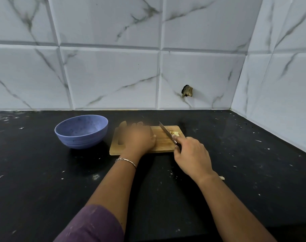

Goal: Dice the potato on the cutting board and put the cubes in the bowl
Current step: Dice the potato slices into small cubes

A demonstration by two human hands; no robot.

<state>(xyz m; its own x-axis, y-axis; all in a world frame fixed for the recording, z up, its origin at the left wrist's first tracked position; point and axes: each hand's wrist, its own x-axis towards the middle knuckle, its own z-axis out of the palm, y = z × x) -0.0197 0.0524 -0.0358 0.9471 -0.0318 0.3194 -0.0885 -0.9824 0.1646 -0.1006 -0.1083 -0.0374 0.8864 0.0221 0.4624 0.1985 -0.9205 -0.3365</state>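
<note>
Nearest, the right hand [189, 154] grips a dark-handled kitchen knife [164, 130], its blade angled over the rectangular wooden cutting board [164, 144]. The left hand [140, 138] is blurred over the board, so I cannot tell its grip. A few pale potato cubes [175, 133] lie beside the blade. Farther left, the speckled blue bowl [75, 138] looks empty, so dicing seems under way and the transfer is still to do.

Worn on the head, wide-angled, facing forward and slightly down across the black tabletop [43, 189] toward the marble-tiled wall [113, 75], near enough for both forearms [113, 186] to fill the lower frame, with the cutting board [162, 144] at mid-frame.
</note>
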